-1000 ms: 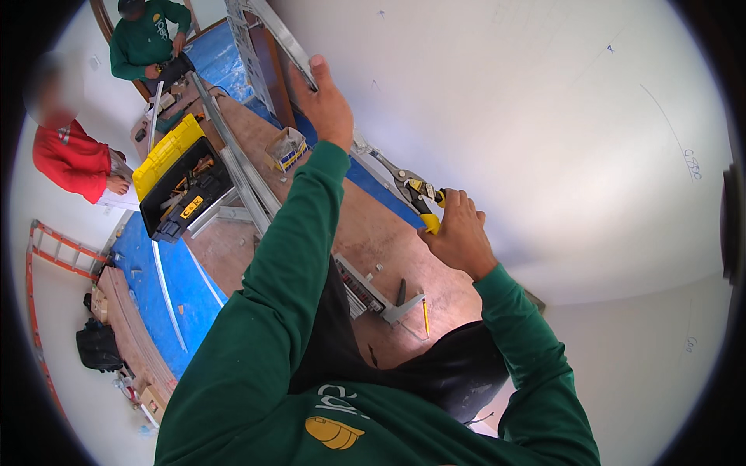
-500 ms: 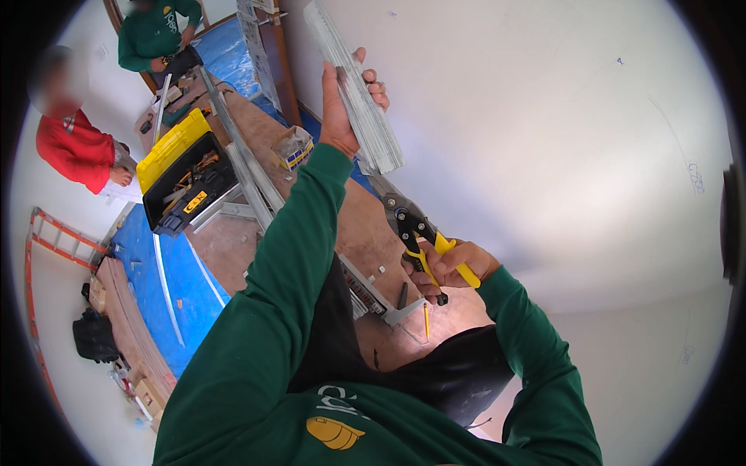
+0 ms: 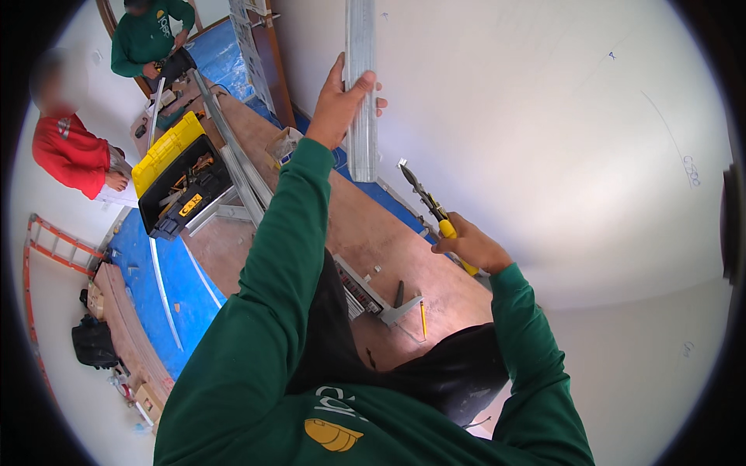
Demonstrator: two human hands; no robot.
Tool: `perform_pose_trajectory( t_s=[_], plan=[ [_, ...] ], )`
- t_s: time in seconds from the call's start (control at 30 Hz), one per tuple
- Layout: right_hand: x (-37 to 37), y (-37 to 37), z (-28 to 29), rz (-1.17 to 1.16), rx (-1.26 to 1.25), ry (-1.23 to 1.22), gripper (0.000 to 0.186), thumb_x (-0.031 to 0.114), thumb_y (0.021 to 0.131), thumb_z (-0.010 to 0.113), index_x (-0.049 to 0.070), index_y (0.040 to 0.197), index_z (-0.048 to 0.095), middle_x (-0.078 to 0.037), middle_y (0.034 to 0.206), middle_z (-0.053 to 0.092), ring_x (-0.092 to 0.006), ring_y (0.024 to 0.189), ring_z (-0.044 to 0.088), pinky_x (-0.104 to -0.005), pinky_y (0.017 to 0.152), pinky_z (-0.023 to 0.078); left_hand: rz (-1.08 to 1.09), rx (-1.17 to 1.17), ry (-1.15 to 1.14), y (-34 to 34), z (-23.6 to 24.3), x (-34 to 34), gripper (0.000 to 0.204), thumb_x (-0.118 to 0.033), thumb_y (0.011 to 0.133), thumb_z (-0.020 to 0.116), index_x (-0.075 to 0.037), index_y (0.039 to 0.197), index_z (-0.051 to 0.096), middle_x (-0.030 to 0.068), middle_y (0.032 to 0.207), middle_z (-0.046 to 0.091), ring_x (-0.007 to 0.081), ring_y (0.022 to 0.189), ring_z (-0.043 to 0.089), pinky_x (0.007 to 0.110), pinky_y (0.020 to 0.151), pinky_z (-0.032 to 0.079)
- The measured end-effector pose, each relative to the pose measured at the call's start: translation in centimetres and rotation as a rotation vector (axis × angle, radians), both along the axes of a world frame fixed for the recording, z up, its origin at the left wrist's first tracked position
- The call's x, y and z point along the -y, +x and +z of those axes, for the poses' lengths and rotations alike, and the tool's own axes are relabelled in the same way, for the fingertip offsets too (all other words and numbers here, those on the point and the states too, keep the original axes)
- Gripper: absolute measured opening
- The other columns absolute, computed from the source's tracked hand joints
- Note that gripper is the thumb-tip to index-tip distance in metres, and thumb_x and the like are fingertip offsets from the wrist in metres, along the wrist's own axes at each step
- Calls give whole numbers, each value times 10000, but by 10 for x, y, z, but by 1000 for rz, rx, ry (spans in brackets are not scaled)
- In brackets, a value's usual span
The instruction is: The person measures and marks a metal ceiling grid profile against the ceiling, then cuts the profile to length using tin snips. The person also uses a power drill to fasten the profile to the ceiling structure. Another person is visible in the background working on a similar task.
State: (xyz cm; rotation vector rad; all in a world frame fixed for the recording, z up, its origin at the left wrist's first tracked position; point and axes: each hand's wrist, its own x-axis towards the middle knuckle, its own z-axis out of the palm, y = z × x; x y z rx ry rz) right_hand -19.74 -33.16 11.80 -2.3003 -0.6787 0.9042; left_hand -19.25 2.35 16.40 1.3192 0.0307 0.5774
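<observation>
My left hand (image 3: 334, 113) is wrapped round a galvanized metal channel (image 3: 360, 46), which stands nearly upright in the picture against the pale wall. My right hand (image 3: 475, 245) grips tin snips (image 3: 424, 196) by their yellow handles. The snips' blades point up and left, a little apart from the channel's lower end. Right at the blade tips is a small shiny scrap (image 3: 402, 163); whether the jaws pinch it I cannot tell. The fingers of my right hand are partly hidden behind the handles.
Below me are a long grey tool (image 3: 365, 291) and a yellow pencil (image 3: 423, 319) on a brown board (image 3: 373, 233). A tool box (image 3: 190, 203) with a yellow lid stands left, beside long metal profiles (image 3: 241, 175). Two people stand at far left; an orange ladder (image 3: 66, 242) leans nearby.
The channel has turned more upright and shifted slightly. The snips have come away from its lower end, their handles swung up and right, and a small scrap now shows at the tips.
</observation>
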Motion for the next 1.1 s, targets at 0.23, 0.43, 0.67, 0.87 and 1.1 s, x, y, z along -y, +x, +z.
perform_pose_trajectory(
  t_s=[0.23, 0.43, 0.67, 0.87, 1.1],
  plan=[
    [-2, -10, 15, 211, -121, 214, 780, 257, 856, 858, -27, 1512, 545, -155, 1318, 643, -304, 1286, 599, -415, 1153, 464, -238, -135, -110, -13, 9, -5, 866, -375, 947, 876, -53, 1653, 492, 36, 1145, 603, 90, 771, 658, 224, 666, 588],
    [-15, -25, 20, 263, -109, 274, 874, 134, 838, 858, 14, 1619, 484, -132, 1417, 619, -287, 1411, 540, -434, 1265, 375, -459, -137, -110, -14, 19, 27, 861, -305, 973, 827, -30, 1688, 436, 8, 1055, 558, 44, 682, 577, 187, 584, 495],
    [-17, -23, 17, 304, -110, 268, 929, 183, 836, 865, -10, 1642, 445, -169, 1424, 605, -316, 1414, 537, -434, 1253, 385, -557, -152, 1, -12, 21, 39, 871, -357, 975, 802, -11, 1688, 442, 49, 1114, 535, 102, 805, 572, 252, 751, 545],
    [-19, -26, 24, 300, -146, 241, 883, 139, 851, 846, 7, 1635, 462, -111, 1411, 595, -261, 1395, 522, -413, 1246, 388, -561, -165, 76, -8, 21, 38, 912, -380, 967, 813, -26, 1710, 421, 38, 1085, 547, 100, 757, 588, 254, 718, 533],
    [-21, -30, 21, 346, -196, 315, 815, 261, 880, 849, -28, 1551, 489, -169, 1329, 632, -318, 1297, 587, -441, 1152, 451, -627, -201, 90, -8, 23, 43, 983, -362, 926, 881, -39, 1726, 410, 45, 1089, 571, 114, 781, 591, 272, 765, 552]
  ],
)
